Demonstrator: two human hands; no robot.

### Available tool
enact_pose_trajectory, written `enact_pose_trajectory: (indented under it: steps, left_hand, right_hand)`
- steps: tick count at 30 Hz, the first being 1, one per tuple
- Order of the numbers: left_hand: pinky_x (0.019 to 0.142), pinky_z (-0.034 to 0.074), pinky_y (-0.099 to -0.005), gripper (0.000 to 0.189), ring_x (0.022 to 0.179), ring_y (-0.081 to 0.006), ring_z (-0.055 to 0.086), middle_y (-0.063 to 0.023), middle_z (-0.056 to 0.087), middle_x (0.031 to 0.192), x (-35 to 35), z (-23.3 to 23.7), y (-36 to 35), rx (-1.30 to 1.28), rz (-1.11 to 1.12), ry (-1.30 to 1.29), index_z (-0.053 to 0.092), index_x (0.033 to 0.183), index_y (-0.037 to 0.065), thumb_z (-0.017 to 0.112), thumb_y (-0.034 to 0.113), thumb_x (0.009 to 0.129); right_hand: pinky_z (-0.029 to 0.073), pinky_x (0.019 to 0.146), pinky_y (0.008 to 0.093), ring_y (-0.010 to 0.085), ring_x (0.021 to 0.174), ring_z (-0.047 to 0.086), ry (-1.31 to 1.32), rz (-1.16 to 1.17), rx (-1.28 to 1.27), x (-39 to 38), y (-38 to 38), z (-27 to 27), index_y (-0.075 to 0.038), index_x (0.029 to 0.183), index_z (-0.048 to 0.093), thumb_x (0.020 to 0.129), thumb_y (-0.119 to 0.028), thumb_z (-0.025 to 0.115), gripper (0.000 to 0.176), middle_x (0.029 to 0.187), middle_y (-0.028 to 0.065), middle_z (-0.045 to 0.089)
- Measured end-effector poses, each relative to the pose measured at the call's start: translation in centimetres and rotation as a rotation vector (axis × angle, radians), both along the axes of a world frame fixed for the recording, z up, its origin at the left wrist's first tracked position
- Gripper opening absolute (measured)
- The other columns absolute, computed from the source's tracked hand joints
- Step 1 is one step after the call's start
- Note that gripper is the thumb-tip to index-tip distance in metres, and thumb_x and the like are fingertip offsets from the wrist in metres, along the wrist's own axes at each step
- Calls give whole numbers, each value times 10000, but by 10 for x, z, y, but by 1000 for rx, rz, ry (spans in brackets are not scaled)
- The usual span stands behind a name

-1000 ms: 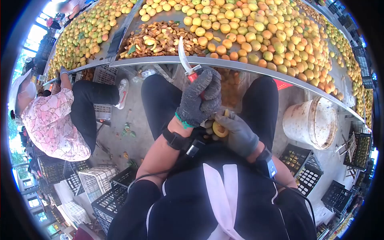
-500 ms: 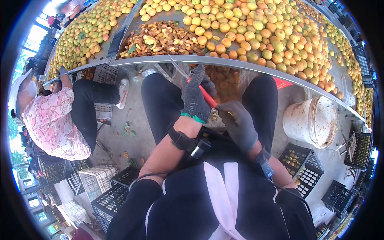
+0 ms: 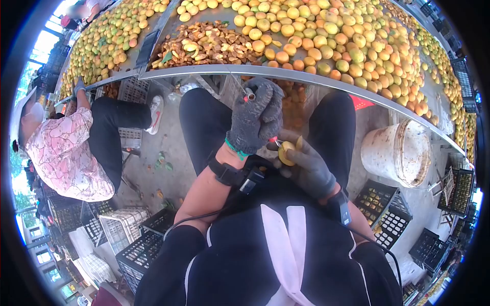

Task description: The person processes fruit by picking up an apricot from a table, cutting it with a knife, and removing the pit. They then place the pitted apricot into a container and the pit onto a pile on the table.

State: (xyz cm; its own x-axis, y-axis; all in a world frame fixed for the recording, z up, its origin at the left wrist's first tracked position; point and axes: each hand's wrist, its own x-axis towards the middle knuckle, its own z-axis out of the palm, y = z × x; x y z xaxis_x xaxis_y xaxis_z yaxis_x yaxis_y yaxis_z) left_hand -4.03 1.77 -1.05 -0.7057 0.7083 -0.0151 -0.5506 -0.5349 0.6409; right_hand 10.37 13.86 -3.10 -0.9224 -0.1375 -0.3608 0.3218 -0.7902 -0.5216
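Note:
My left hand, in a dark knit glove with a green cuff, is wrapped round a red-handled tool. Its far end shows at the knuckles, and its near end has a small metal part touching a yellow fruit piece. My right hand, in a smooth grey glove, holds that fruit between thumb and fingers. Beyond the hands, the metal table edge borders cut fruit pieces and many whole yellow-orange fruits.
A stained white bucket stands right of my knees. Black crates lie at lower right, and a white crate and dark crates at lower left. A co-worker in a pink patterned shirt sits at left. A reddish container lies beneath the table.
The curved blade that pointed away at the table edge is no longer plainly seen. The red handle is now mostly covered by my left hand, and fruit shows clearly in my right fingers.

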Motion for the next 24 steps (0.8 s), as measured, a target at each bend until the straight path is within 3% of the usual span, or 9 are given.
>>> enact_pose_trajectory:
  steps: [6, 9, 11, 12, 14, 18, 20, 21, 24]
  left_hand:
    - [361, 328, -252, 225, 415, -114, 403, -23, 455, 649, 1, -12, -3, 129, -174, -6, 584, 992, 85, 618, 302, 944]
    - [432, 429, -275, 190, 504, -164, 526, -60, 538, 713, 4, -12, 6, 44, -21, 44, 601, 1010, 58, 644, 220, 920]
    - [542, 510, -304, 170, 620, -229, 620, -92, 613, 810, 6, -4, 12, -181, 206, 163, 615, 1030, 30, 642, 135, 898]
    - [626, 543, -320, 194, 714, -234, 662, -89, 646, 850, 5, -3, 14, -156, 241, 195, 619, 1071, 27, 637, 112, 896]
    - [572, 525, -304, 187, 662, -207, 644, -76, 635, 814, 8, 2, 19, -264, 321, 100, 615, 1065, 34, 641, 116, 898]
    - [407, 430, -257, 155, 501, -137, 562, -44, 591, 718, 6, 0, 17, -379, 376, 16, 600, 1029, 55, 648, 131, 902]
    - [373, 390, -252, 138, 465, -131, 531, -45, 578, 706, 9, 6, 17, -360, 324, 42, 596, 1011, 59, 646, 129, 903]
    - [340, 349, -246, 122, 429, -125, 501, -45, 566, 694, 11, 9, 17, -341, 273, 67, 591, 992, 63, 644, 126, 903]
    - [397, 402, -248, 141, 501, -125, 542, -43, 568, 719, 8, -7, 18, -326, 174, 142, 588, 1006, 62, 644, 141, 903]
  right_hand:
    - [520, 672, 225, 133, 829, 638, 20, 90, -5, 2, -3, -1, -56, 1201, 552, 917, -110, 631, 300, 1051, 74, 637]
    - [506, 647, 216, 113, 766, 624, -39, 31, 77, 2, -6, 1, -63, 1133, 565, 907, -90, 641, 241, 1011, 59, 640]
    - [485, 627, 208, 95, 728, 602, -9, -20, 161, 1, -7, -2, -63, 1104, 567, 898, -72, 639, 219, 1010, 51, 635]
    - [485, 627, 208, 95, 728, 602, -10, -20, 160, 1, -8, -4, -63, 1104, 567, 898, -72, 639, 219, 1010, 51, 635]
    - [466, 617, 202, 95, 723, 586, -18, -34, 415, 1, -8, -5, -65, 1080, 566, 888, -63, 636, 204, 990, 50, 630]
    - [464, 620, 205, 97, 726, 583, -14, -19, 464, -1, -9, 6, -64, 1065, 573, 879, -81, 651, 203, 956, 45, 632]
    - [455, 624, 200, 88, 707, 566, -104, -21, 127, -1, -10, 10, -72, 1046, 581, 881, -97, 659, 184, 909, 29, 625]
    - [455, 624, 200, 88, 707, 566, -106, -19, 126, 0, -11, 7, -72, 1046, 581, 881, -97, 659, 184, 909, 29, 625]
    - [455, 626, 205, 85, 722, 572, -84, -89, 25, 2, -10, -5, -77, 1050, 586, 888, -103, 653, 178, 925, 30, 627]
